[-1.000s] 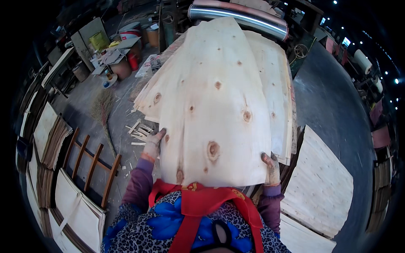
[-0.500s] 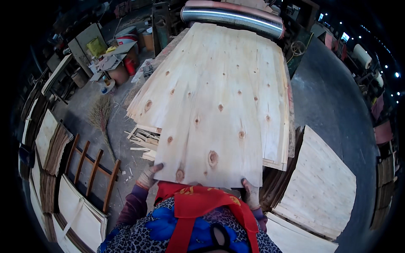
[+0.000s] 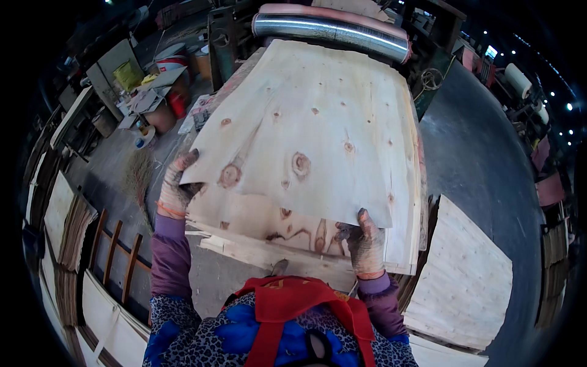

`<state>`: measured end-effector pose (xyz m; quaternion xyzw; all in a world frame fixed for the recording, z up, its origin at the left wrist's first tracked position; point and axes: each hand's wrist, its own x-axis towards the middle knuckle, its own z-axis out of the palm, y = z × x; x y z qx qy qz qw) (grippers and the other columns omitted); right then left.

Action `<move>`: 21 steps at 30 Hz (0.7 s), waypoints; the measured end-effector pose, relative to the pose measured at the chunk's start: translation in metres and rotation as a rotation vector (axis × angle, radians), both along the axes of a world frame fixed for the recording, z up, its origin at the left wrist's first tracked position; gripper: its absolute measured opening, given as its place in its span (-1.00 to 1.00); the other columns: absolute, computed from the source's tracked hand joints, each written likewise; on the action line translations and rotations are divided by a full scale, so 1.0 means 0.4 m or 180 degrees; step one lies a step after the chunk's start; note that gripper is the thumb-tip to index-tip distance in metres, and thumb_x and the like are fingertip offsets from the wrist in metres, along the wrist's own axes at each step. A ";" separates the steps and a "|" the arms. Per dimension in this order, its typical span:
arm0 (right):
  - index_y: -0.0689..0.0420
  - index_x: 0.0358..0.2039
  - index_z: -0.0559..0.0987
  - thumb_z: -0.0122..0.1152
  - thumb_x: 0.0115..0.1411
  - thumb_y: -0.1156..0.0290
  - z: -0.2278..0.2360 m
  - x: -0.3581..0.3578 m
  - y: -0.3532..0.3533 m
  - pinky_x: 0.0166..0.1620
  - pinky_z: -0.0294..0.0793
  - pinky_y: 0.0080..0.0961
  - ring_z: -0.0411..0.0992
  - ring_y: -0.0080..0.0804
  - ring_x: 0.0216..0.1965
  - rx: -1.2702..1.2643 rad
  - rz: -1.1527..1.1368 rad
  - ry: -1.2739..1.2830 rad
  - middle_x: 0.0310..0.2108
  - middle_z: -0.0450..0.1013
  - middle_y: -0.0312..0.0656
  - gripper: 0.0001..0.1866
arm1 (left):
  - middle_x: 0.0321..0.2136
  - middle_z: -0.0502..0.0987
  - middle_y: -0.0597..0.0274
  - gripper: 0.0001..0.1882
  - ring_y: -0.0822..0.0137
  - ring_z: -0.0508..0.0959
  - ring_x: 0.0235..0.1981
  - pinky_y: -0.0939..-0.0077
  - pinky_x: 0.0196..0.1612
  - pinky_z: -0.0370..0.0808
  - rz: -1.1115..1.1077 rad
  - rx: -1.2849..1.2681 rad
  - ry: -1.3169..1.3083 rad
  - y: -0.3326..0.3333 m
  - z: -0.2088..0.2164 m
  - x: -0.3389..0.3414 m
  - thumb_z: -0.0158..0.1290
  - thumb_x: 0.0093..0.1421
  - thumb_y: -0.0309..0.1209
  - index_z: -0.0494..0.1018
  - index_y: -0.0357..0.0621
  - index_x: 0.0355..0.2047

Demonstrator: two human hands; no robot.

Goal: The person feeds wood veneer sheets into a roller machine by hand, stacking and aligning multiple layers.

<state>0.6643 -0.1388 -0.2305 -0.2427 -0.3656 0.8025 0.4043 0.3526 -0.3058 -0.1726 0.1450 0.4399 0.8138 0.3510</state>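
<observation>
Gloved left hand (image 3: 176,189) and gloved right hand (image 3: 365,243) are each closing on a near corner of the thin pale knotty wood veneer sheet (image 3: 312,131), which is lying atop the veneer stack (image 3: 269,235) in front of the far steel roller (image 3: 330,29). Likely risk: the unsupported, sagging near edge is prone to splitting at a knot if the hands pull unevenly.
</observation>
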 end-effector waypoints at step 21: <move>0.19 -0.17 0.40 0.10 0.12 0.29 -0.233 -0.590 0.765 -0.48 0.50 -0.42 0.47 -0.34 -0.52 -0.0452 -0.0201 -0.0465 -0.42 0.48 -0.11 -0.69 | -0.40 0.50 0.20 -0.71 0.36 0.49 -0.48 0.52 -0.47 0.46 -0.0366 -0.0851 0.0635 0.683 -0.242 -0.719 0.13 0.01 -0.33 0.45 -0.23 -0.28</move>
